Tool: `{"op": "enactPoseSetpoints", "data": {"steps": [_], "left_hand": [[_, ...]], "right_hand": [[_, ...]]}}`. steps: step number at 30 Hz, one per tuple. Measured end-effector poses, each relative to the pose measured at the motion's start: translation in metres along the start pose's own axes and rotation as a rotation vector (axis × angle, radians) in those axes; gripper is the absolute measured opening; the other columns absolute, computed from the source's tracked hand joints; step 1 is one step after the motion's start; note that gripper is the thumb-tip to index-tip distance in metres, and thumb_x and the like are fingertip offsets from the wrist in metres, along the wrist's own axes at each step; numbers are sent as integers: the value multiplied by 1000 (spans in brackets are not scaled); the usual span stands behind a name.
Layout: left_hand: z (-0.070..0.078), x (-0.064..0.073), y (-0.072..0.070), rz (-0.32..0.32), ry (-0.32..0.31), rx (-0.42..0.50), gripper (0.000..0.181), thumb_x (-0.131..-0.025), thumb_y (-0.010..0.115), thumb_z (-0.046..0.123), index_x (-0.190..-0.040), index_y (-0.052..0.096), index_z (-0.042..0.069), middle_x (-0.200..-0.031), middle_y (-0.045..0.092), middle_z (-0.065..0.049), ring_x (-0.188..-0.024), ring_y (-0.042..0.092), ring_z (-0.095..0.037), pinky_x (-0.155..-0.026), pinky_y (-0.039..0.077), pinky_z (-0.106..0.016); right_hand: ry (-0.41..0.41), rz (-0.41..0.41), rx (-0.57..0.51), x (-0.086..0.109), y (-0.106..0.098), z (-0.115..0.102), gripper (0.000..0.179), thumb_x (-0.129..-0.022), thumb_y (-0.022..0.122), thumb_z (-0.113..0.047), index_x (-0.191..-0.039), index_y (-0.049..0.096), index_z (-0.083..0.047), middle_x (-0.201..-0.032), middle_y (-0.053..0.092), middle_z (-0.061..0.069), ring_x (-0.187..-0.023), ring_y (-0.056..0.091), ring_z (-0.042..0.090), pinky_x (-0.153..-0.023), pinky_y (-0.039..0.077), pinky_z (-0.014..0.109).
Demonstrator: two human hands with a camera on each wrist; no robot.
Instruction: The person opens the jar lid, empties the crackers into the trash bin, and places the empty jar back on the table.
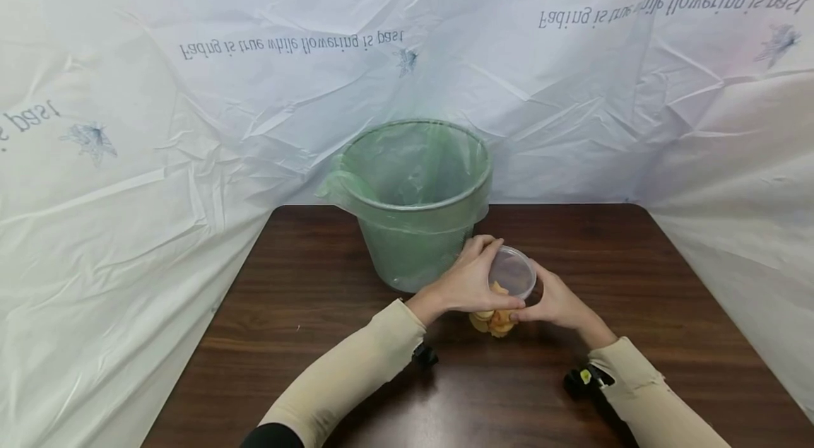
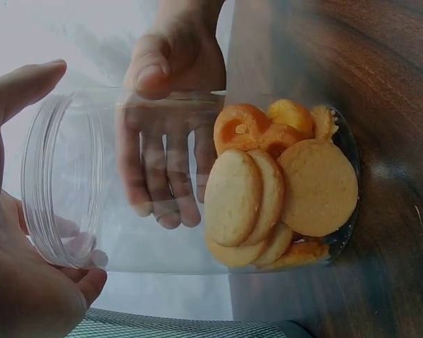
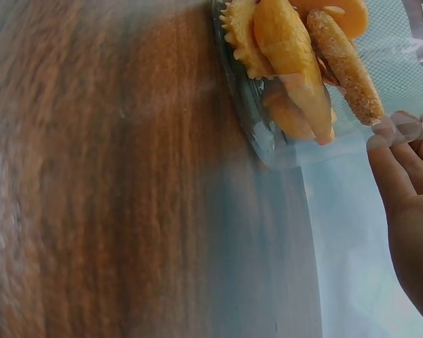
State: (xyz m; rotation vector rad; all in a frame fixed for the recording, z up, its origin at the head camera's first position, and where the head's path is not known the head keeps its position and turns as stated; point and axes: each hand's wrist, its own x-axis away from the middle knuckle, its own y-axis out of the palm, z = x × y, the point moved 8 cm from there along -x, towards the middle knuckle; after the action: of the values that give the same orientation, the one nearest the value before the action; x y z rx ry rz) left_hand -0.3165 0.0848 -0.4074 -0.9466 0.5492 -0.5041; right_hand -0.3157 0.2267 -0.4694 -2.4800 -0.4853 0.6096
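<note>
A clear plastic jar (image 1: 511, 271) stands on the table with its round top facing up; whether a lid covers it I cannot tell. Several cookies (image 2: 282, 204) lie in its lower part, some round and flat, one pretzel-shaped. In the right wrist view, a long sugared cookie (image 3: 344, 67) shows through the wall. My left hand (image 1: 467, 285) grips the jar near its rim, thumb on one side and fingers on the other. From the opposite side my right hand (image 1: 559, 303) holds the jar, its fingertips against the wall in the right wrist view.
Just behind and left of the jar stands a green mesh bin (image 1: 407, 250) lined with a thin green bag (image 1: 356, 186). The dark wooden table (image 1: 286, 335) meets white printed sheeting (image 1: 254, 102) at the back and sides.
</note>
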Motion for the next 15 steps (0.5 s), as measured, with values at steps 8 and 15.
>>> {"op": "enactPoseSetpoints", "data": {"steps": [8,15], "left_hand": [[4,-1,-2,10,7,-59,109,-71,77,63,-152,32,6,-146,36,-9,-133,37,-22,-105,41,-36],[8,0,-5,14,-4,-111,109,-71,75,66,-152,32,6,-147,35,-9,-132,36,-24,-105,41,-38]], "right_hand": [[6,21,9,1,-1,0,99,-66,91,-13,-149,37,-11,-136,55,13,-119,51,9,-94,42,26],[0,15,27,2,-1,0,99,-65,91,-14,-148,37,-9,-134,55,14,-118,49,4,-95,40,27]]}}
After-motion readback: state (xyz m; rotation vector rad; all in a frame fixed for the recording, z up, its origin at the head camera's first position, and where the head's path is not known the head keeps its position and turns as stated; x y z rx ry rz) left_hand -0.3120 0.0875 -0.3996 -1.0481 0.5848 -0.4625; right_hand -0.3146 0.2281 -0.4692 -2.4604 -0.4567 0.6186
